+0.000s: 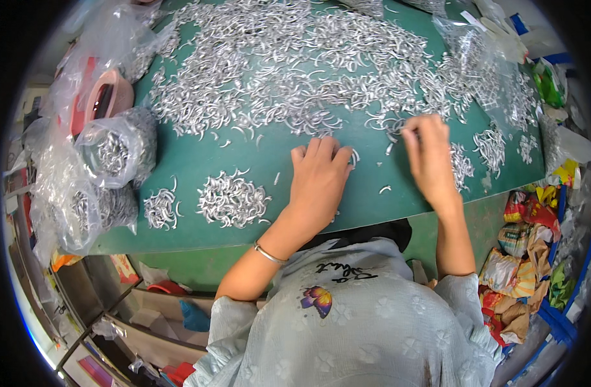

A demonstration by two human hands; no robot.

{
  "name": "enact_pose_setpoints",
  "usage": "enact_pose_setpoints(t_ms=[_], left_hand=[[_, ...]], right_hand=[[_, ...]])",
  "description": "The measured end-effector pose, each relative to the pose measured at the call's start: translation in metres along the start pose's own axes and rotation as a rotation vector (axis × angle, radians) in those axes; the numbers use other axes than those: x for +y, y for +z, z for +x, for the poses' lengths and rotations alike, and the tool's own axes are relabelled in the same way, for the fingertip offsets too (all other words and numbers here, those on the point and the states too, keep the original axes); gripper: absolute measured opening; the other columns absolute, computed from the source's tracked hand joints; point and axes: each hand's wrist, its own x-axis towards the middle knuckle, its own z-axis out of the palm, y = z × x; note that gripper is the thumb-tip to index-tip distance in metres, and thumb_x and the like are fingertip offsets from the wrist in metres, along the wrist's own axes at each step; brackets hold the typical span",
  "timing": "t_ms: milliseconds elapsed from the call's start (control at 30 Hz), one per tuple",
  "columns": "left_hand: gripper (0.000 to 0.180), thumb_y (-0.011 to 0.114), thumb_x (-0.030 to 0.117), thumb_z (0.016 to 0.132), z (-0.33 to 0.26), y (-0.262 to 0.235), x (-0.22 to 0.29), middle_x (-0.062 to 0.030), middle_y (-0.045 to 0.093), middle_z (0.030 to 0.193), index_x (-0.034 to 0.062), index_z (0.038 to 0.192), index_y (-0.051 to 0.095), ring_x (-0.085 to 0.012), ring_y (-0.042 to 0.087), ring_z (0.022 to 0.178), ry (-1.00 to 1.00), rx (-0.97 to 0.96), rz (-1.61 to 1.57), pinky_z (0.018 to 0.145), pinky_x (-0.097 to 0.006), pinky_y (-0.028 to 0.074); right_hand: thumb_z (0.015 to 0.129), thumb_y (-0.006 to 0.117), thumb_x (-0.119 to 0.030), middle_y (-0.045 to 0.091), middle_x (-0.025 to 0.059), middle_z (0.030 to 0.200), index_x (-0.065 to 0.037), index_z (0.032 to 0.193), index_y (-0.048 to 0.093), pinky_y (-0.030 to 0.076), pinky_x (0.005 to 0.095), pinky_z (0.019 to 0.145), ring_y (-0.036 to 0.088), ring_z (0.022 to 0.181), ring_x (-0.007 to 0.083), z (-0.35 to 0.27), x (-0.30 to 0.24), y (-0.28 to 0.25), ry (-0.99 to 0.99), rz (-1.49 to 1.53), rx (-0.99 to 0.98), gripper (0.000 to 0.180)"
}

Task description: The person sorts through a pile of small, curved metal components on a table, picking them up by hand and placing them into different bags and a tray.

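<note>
Many small curved silver metal pieces [295,84] lie spread over the green tabletop [199,151]. At the near edge of this spread, my left hand [321,174] rests with its fingers curled down and close together. One curved piece [354,158] shows beside its thumb; whether the fingers grip it is hidden. To the right, my right hand [430,158] has thumb and fingertips drawn together just above the table, beside several loose pieces [392,129]. What those fingertips hold, if anything, is too small to make out.
Sorted piles [233,198] of pieces lie at the near left, others [461,166] at the right. Clear plastic bags [115,151] of pieces and a pink basket [118,95] stand on the left. Another bag [479,58] lies far right. Colourful packages [518,258] fill the floor's right side.
</note>
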Motion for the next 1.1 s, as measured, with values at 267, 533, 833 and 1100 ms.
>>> enact_pose_setpoints(t_ms=[267, 533, 833, 1100], left_hand=[[0.023, 0.068, 0.002, 0.080, 0.001, -0.002, -0.002, -0.0060, 0.056, 0.096, 0.0075, 0.102, 0.064, -0.0242, 0.054, 0.092, -0.001, 0.006, 0.037, 0.081, -0.038, 0.035], [0.021, 0.066, -0.001, 0.080, -0.014, -0.019, -0.014, -0.0061, 0.058, 0.095, 0.0064, 0.099, 0.064, -0.0241, 0.055, 0.091, -0.086, 0.092, 0.057, 0.081, -0.037, 0.035], [0.022, 0.068, 0.000, 0.080, -0.017, -0.016, -0.015, -0.0059, 0.058, 0.097, 0.0065, 0.101, 0.064, -0.0240, 0.055, 0.091, -0.080, 0.099, 0.035, 0.082, -0.036, 0.036], [0.023, 0.067, -0.001, 0.080, -0.015, -0.016, -0.016, -0.0070, 0.058, 0.100, 0.0060, 0.102, 0.063, -0.0251, 0.054, 0.094, -0.086, 0.075, 0.067, 0.083, -0.037, 0.035]], right_hand=[[0.091, 0.060, -0.013, 0.061, 0.0135, 0.092, -0.004, 0.097, 0.059, 0.040, 0.0440, 0.080, 0.056, 0.090, 0.0341, -0.061, 0.158, -0.113, 0.353, -0.832, 0.059, 0.010], [0.079, 0.070, -0.003, 0.062, 0.0112, 0.091, -0.004, 0.088, 0.064, 0.044, 0.0397, 0.082, 0.057, 0.089, 0.0311, -0.026, 0.014, -0.038, 0.030, 0.035, -0.047, 0.011], [0.076, 0.070, -0.008, 0.054, 0.0100, 0.081, -0.005, 0.079, 0.058, 0.040, 0.0399, 0.074, 0.052, 0.083, 0.0294, -0.016, -0.041, 0.042, -0.076, -0.057, -0.115, 0.013], [0.081, 0.068, -0.007, 0.064, 0.0144, 0.082, 0.000, 0.081, 0.063, 0.043, 0.0435, 0.074, 0.059, 0.080, 0.0333, -0.041, 0.083, -0.078, 0.404, -0.459, 0.233, 0.009]])
